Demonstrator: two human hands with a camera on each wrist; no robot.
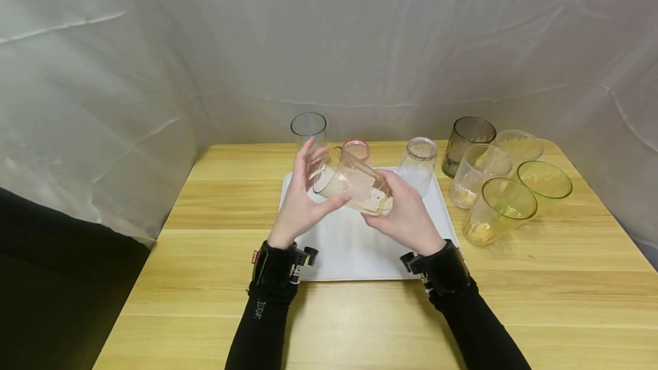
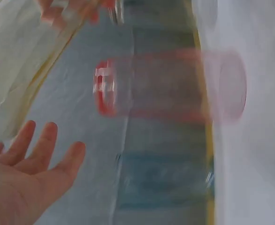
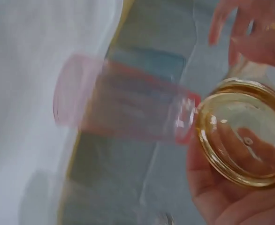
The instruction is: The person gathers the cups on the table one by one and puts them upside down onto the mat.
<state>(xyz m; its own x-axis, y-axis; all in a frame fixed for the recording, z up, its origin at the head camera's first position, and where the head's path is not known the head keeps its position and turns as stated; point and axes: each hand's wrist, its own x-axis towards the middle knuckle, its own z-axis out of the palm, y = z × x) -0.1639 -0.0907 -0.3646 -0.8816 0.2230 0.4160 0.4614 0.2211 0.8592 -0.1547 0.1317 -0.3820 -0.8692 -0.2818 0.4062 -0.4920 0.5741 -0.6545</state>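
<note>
Two hands hold an amber glass (image 1: 352, 187) tilted above the tray (image 1: 354, 247): right hand (image 1: 408, 216) curled round its base, left hand (image 1: 298, 201) spread at its rim. Pink glass (image 1: 357, 152) stands just behind; tray front bare.

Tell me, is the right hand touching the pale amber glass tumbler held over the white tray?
Touching. The right wrist view shows the right hand cupping the pale amber glass tumbler at its base.

Soft even light, blurred wrist views
</note>
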